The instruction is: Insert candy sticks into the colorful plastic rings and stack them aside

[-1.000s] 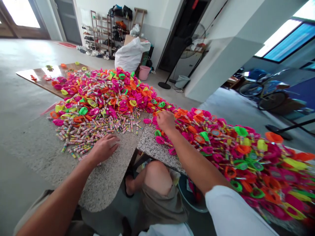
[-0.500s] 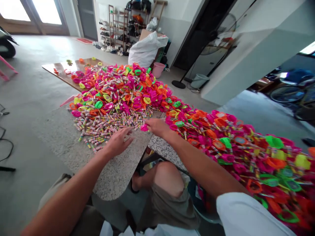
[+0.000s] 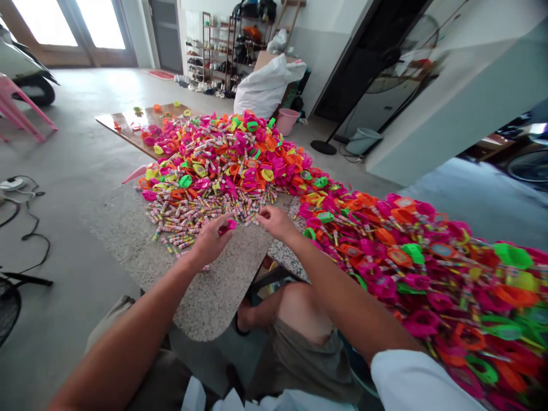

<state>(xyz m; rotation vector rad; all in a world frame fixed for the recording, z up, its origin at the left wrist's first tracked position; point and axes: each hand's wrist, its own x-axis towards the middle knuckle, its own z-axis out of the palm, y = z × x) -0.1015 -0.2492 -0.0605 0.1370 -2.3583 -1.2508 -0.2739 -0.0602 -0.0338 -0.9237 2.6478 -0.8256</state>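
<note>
My left hand (image 3: 213, 238) is closed around a bright pink plastic toy watch (image 3: 228, 226), which sticks out between thumb and fingers. Just across from it, my right hand (image 3: 276, 221) has thumb and fingertips pinched together over the near edge of a spread of small striped tubes (image 3: 188, 212). Whatever those fingertips may hold is too small to make out. Both hands are above the speckled stone tabletop (image 3: 222, 297). Behind the tubes rises a big heap of pink, orange, yellow and green toy watches (image 3: 240, 151).
A second long pile of toy watches (image 3: 385, 245) runs along my right side. Past the heap stand a white sack (image 3: 261, 91), a pink bucket (image 3: 286, 121) and a fan base (image 3: 323, 148). At the left are a pink stool (image 3: 21, 108) and cables (image 3: 32, 217) on the floor.
The pink toy watch has passed from my right hand to my left, which has closed on it. My right hand now pinches by the tubes. The view has turned slightly left.
</note>
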